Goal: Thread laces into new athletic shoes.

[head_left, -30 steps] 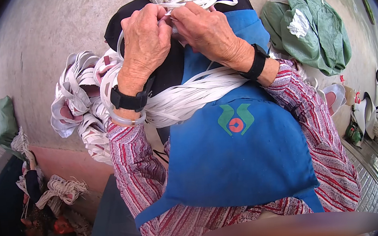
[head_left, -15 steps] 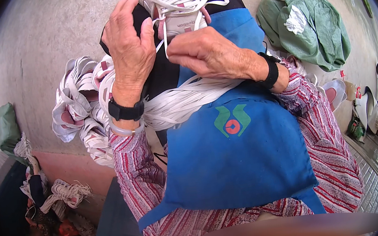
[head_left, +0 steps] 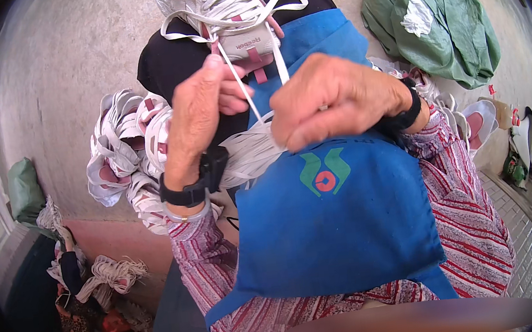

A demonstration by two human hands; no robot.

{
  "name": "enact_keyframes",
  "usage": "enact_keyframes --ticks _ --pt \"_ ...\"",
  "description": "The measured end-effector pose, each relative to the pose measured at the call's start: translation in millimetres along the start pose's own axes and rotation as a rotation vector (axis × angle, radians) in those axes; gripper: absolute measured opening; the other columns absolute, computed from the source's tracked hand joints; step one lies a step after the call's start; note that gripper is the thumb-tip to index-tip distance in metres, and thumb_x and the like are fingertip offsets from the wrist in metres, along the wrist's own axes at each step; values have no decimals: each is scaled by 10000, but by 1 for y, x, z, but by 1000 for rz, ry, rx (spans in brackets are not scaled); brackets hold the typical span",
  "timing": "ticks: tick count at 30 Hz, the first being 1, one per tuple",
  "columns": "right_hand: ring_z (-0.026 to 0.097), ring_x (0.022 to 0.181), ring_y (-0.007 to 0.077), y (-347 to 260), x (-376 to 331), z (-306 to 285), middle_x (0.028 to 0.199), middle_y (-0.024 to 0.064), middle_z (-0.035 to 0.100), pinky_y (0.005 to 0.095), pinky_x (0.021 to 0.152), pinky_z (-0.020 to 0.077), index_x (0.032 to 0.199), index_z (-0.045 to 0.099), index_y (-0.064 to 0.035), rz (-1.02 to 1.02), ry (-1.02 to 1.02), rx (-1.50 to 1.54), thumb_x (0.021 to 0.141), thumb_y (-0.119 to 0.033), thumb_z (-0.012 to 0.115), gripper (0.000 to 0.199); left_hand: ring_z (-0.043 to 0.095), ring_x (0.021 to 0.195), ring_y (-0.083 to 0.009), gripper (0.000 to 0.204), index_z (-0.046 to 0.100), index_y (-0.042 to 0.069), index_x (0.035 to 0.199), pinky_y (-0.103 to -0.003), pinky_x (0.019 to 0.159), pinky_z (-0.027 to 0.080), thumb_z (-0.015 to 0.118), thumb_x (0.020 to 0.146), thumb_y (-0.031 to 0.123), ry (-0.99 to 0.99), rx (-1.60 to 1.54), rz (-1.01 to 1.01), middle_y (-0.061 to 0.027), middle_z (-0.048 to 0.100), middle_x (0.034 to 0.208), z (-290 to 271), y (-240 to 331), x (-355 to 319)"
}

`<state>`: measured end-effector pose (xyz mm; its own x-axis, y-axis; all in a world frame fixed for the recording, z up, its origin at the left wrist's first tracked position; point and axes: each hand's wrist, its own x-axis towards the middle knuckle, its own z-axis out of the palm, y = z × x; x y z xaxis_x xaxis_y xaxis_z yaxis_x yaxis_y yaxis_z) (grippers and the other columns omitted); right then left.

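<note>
A pale sneaker (head_left: pixel 250 44) with pink trim rests on my lap, its tongue toward me. A white shoelace (head_left: pixel 239 81) runs taut from an eyelet on its left side down to my right hand (head_left: pixel 336 97), whose fingers are closed on it. My left hand (head_left: pixel 198 108) hovers just left of that lace, fingers loosely curled and thumb apart, holding nothing I can see. Another lace stretch loops wide across the shoe's top. Beneath my hands a bundle of white laces (head_left: pixel 249 158) lies across my lap, above the blue apron (head_left: pixel 338 236).
Several pale and pink shoes (head_left: pixel 118 142) are heaped at my left. A green sack (head_left: pixel 439 24) stands on the floor at far right, with more shoes (head_left: pixel 478 121) below it. At lower left, another person (head_left: pixel 84 315) sits near a lace bundle (head_left: pixel 112 276).
My right hand has drawn the lace toward me, down and to the right. My left hand has come down from beside the shoe, its fingers now more curled.
</note>
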<state>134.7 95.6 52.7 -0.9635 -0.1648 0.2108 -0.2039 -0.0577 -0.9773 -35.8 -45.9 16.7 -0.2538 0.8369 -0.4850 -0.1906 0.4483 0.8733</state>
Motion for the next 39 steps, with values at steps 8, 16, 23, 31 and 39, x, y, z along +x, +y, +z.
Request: enact_keyframes --ticks 8,16,23,31,39 --pt "580 695 288 31 -4 21 759 125 595 361 643 461 803 558 24 -137 -83 -320 855 -107 580 142 540 677 -82 411 543 -50 1166 -232 630 467 443 993 310 -592 -1102 100 -87 623 910 30 -38 19" --pt "617 729 335 37 -16 -32 831 147 648 383 637 495 893 617 -11 142 660 -987 851 -129 593 128 298 534 -17 410 380 -1 1297 -171 472 286 467 992 260 517 118 518 52 371 681 57 -28 -9" --pt "581 750 342 49 -2 -54 787 178 574 408 691 469 938 611 20 246 578 -1141 811 -98 564 179 475 550 -148 186 586 0 1020 -280 510 382 505 964 158 431 420 437 -64 510 632 67 -34 -19" --pt "621 618 236 23 43 -59 714 146 619 315 556 482 863 602 53 -57 810 -944 850 -43 541 114 413 574 -99 313 579 2 851 -263 546 371 437 997 239 102 197 352 -36 495 629 88 -28 -18" --pt "589 598 181 26 45 -57 764 100 572 312 497 447 928 560 5 151 701 -718 810 -44 578 129 434 574 -59 336 581 11 853 -220 547 379 434 1000 275 -120 -110 155 22 457 626 62 -22 -31"
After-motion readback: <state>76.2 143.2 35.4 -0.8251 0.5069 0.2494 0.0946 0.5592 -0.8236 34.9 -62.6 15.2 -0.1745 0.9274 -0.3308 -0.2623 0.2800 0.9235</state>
